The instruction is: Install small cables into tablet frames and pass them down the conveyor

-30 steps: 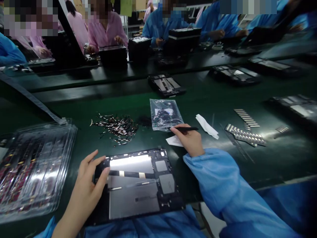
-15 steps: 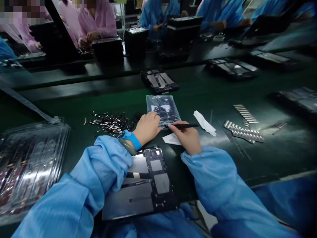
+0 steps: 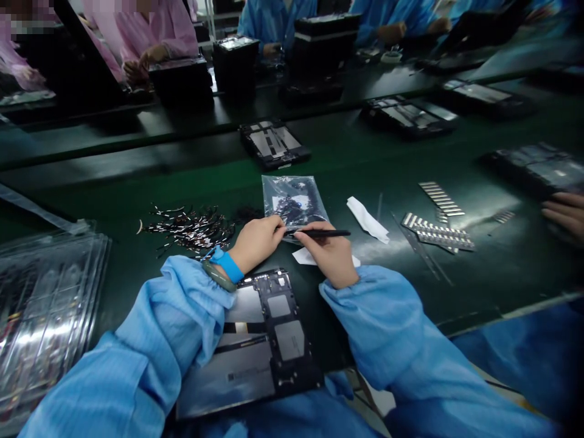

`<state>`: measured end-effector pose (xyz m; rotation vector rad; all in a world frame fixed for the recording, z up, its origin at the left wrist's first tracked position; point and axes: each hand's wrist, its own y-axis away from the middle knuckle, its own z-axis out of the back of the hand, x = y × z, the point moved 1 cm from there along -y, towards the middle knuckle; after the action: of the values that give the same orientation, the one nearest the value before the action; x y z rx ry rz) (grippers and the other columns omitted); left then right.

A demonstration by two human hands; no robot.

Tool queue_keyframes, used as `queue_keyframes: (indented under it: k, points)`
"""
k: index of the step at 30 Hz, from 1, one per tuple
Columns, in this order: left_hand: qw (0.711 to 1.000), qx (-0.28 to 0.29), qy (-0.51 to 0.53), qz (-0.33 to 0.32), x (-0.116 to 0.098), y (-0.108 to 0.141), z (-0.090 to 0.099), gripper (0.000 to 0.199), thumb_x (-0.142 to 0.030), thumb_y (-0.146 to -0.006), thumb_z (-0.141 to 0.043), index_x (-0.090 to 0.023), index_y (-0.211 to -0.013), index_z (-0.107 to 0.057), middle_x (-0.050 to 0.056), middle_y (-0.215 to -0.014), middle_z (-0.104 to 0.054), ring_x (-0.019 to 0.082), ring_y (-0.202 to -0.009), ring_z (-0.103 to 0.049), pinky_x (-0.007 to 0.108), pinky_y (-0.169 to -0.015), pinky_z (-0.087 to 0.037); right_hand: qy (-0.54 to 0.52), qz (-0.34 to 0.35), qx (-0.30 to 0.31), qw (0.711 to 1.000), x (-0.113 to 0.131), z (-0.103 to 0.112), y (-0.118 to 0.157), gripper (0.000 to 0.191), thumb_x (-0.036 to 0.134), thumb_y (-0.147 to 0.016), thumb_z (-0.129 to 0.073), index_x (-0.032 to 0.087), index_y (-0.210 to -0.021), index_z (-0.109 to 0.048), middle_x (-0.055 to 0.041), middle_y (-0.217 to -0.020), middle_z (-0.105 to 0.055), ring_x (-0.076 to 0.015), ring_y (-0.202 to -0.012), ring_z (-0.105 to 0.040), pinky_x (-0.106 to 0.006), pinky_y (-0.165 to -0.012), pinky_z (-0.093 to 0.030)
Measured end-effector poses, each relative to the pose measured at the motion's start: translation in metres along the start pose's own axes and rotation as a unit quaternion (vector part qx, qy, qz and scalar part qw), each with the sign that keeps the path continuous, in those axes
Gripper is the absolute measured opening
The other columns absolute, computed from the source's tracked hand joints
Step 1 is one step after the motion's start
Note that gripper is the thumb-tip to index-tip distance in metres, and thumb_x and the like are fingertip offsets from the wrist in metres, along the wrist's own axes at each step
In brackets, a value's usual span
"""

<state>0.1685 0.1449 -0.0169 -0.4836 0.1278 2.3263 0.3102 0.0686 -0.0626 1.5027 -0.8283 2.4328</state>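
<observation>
My right hand (image 3: 332,255) grips a pair of black tweezers (image 3: 329,233), held almost level and pointing left. Close to the tip, my left hand (image 3: 258,243) has thumb and forefinger pinched together; whatever is between them is too small to make out. Both hands are at the front edge of a clear plastic bag (image 3: 314,198) holding small dark parts. Under my left forearm lies an opened tablet-like device (image 3: 289,340) with grey panels and a black frame. A pile of short dark cables (image 3: 191,230) sits left of my left hand. White paper (image 3: 305,257) shows partly beneath my right hand.
Clear plastic trays (image 3: 50,316) are stacked at the left. Right of the bag lie a folded white strip (image 3: 367,220) and strips of small metal parts (image 3: 438,234). More device stacks (image 3: 274,145) stand farther back. A co-worker's hand (image 3: 568,213) reaches in at the right edge.
My left hand has drawn back from the bag, its fingers now pinched by the tweezers' tip. The view has shifted slightly right. A co-worker's hand has come in at the right.
</observation>
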Motion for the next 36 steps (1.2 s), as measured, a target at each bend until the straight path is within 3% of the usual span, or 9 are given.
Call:
queue_keyframes:
  k: [7, 14, 18, 22, 28, 36]
  points:
    - [1.0, -0.003, 0.023, 0.006, -0.001, 0.001, 0.0, 0.021, -0.026, -0.091, -0.046, -0.016, -0.096, -0.065, 0.007, -0.093, -0.071, 0.021, -0.085, -0.066, 0.031, -0.077, -0.049, 0.007, -0.035, 0.021, 0.999, 0.003, 0.0, -0.001, 0.028, 0.05, -0.073, -0.066, 0.022, -0.077, -0.065, -0.0024, -0.079, -0.067, -0.0202, -0.075, -0.063, -0.035, -0.072, -0.051]
    - [0.999, -0.003, 0.047, -0.017, -0.001, 0.001, -0.001, 0.019, -0.023, -0.091, -0.047, -0.015, -0.099, -0.062, 0.007, -0.1, -0.069, 0.02, -0.094, -0.064, 0.033, -0.084, -0.049, 0.004, -0.037, 0.023, 0.999, 0.002, 0.002, -0.003, 0.019, 0.042, -0.073, -0.067, 0.023, -0.074, -0.066, -0.0015, -0.079, -0.067, -0.0198, -0.074, -0.063, -0.035, -0.073, -0.05]
    - [0.997, 0.004, 0.053, -0.058, -0.002, 0.01, 0.01, 0.022, -0.021, -0.087, -0.054, -0.014, -0.108, -0.059, 0.008, -0.114, -0.063, 0.021, -0.11, -0.056, 0.035, -0.096, -0.044, -0.017, -0.048, -0.004, 0.999, 0.012, 0.01, 0.003, 0.02, 0.042, -0.073, -0.069, 0.022, -0.074, -0.065, -0.0015, -0.076, -0.066, -0.0203, -0.075, -0.064, -0.036, -0.075, -0.051]
    - [0.991, 0.043, 0.103, -0.067, -0.009, 0.033, 0.025, 0.029, -0.023, -0.083, -0.061, -0.017, -0.111, -0.058, 0.007, -0.112, -0.064, 0.021, -0.107, -0.057, 0.036, -0.093, -0.046, -0.087, -0.09, 0.012, 0.992, 0.029, 0.012, 0.012, 0.028, 0.048, -0.072, -0.07, 0.021, -0.073, -0.063, -0.0014, -0.071, -0.065, -0.0199, -0.067, -0.066, -0.036, -0.067, -0.055]
    - [0.962, 0.056, 0.257, 0.071, -0.016, 0.07, 0.044, 0.011, -0.021, -0.078, -0.06, -0.018, -0.088, -0.063, 0.0, -0.08, -0.069, 0.014, -0.073, -0.064, 0.025, -0.064, -0.048, -0.29, -0.254, 0.109, 0.916, 0.056, -0.003, 0.017, 0.038, 0.049, -0.057, -0.081, 0.02, -0.07, -0.06, -0.0001, -0.06, -0.067, -0.0178, -0.056, -0.067, -0.026, -0.051, -0.054]
    - [0.894, 0.102, 0.397, 0.183, -0.015, 0.098, 0.055, 0.014, -0.017, -0.075, -0.06, -0.015, -0.087, -0.064, 0.003, -0.079, -0.069, 0.013, -0.073, -0.063, 0.022, -0.066, -0.05, -0.359, -0.33, 0.18, 0.854, 0.073, -0.019, 0.026, 0.039, 0.047, -0.056, -0.082, 0.019, -0.067, -0.057, 0.0024, -0.057, -0.066, -0.0116, -0.052, -0.065, -0.017, -0.048, -0.052]
